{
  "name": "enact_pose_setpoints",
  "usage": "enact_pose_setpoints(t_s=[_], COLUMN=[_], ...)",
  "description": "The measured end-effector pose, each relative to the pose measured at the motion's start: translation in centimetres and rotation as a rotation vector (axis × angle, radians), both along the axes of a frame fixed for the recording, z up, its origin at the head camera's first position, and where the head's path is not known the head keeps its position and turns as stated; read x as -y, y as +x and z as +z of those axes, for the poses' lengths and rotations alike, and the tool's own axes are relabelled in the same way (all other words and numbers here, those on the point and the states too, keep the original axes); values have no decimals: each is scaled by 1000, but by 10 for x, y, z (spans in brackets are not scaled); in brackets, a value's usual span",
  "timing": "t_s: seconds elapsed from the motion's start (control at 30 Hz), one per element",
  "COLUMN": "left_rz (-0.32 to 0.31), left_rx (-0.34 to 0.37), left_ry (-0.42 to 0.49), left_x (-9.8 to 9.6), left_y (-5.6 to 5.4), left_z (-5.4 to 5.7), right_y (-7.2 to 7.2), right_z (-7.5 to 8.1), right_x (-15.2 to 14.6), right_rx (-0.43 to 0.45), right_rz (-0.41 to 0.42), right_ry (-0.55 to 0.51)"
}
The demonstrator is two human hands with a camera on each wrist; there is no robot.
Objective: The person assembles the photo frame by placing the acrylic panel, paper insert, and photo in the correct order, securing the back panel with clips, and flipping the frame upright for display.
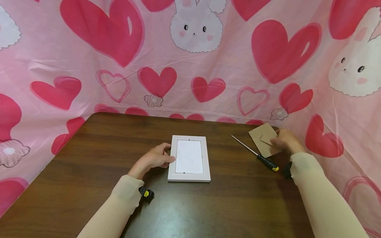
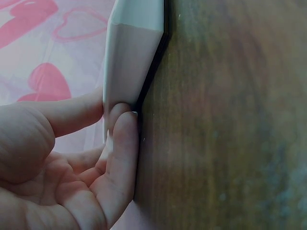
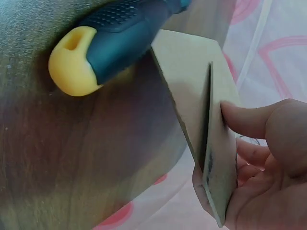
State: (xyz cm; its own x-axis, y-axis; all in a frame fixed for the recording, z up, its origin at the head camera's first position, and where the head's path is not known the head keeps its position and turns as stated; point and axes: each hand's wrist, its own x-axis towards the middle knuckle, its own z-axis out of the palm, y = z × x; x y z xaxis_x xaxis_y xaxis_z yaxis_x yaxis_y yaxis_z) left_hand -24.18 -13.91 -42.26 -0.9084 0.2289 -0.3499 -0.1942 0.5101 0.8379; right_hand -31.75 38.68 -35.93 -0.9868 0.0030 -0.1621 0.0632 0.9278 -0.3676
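A white picture frame lies on the table, with a white sheet inside and small dark tabs along its inner edge. My left hand pinches its left side; in the left wrist view, the thumb meets the frame's edge and the curled fingers press its side wall. Over at the far right, my right hand grips a brown backing board. A narrow stand flap sticks up from this board in the right wrist view, the thumb against it. Some fingers are hidden behind the board.
A screwdriver with a black and yellow handle lies between frame and board, its tip pointing away to the left. Pink heart-and-rabbit cloth hangs around the far and side edges of the dark wooden table.
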Motion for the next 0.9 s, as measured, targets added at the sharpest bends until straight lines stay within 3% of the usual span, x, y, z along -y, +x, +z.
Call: enact_pose_setpoints(t_s=[0.2,0.4,0.6,0.9], left_rz=[-2,-4,3,0], left_rx=[1,2,2,1], left_ry=[1,-9,3,9], left_x=[1,1,1,0], left_y=[-1,-1,-1,-1], left_z=[-1,-1,1,0], right_y=[3,5,10,17], right_z=[11,24,33,31], right_x=[-1,4,27,75], right_rx=[3,-68,-82,-140], right_rz=[3,39,68,78], right_ry=[-34,-4,-68,-201])
